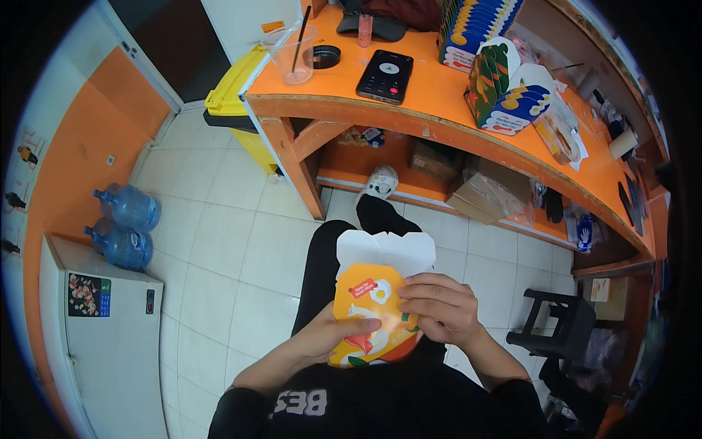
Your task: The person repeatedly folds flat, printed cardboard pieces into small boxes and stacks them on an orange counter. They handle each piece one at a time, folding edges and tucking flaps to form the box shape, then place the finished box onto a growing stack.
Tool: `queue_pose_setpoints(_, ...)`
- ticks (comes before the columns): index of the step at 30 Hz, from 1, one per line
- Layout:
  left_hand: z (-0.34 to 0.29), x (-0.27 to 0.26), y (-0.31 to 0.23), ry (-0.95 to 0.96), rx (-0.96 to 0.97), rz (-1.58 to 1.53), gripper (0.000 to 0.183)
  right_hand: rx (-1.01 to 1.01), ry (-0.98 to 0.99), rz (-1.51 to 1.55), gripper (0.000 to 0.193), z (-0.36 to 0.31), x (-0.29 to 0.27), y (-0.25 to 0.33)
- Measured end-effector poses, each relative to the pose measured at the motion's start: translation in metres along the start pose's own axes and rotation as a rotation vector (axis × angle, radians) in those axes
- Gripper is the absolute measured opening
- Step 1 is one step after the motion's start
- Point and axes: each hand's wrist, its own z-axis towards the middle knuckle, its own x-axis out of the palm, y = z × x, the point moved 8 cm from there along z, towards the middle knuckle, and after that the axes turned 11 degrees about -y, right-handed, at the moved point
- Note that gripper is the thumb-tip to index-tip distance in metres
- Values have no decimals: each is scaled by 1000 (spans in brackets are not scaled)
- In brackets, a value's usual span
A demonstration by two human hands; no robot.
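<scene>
Over my lap I hold a yellow-orange paper food box [376, 311] with a fried-egg print and white inner flaps standing up at its far end. My left hand [333, 333] grips its left side, the thumb lying across the printed face and the other fingers hidden behind. At the right edge, my right hand [442, 307] has its fingers bent over the printed panel, pressed against it. What lies inside or behind the box cannot be seen.
Ahead, an orange table [322, 99] carries a phone [385, 75], a clear plastic cup [295, 62] with a black straw, a folded food box [508, 99] and a stack of flat cartons [475, 33]. A black stool [552, 322] stands right; water bottles [128, 207] and a white fridge [113, 329] left.
</scene>
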Motion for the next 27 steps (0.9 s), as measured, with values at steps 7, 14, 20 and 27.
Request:
queue_pose_setpoints(7, 6, -20, 19, -80, -112, -82, 54, 355, 79, 225, 28, -38, 32, -15)
queue_pose_setpoints(14, 1, -41, 26, 196, 169, 563, 47, 699, 139, 14, 29, -87, 48, -59)
queue_pose_setpoints(20, 11, -51, 45, -79, 230, 378, 31, 435, 175, 168, 23, -72, 55, -26)
queue_pose_setpoints(27, 19, -44, 47, 41, -2, -57, 41, 619, -32, 354, 17, -60, 44, -23)
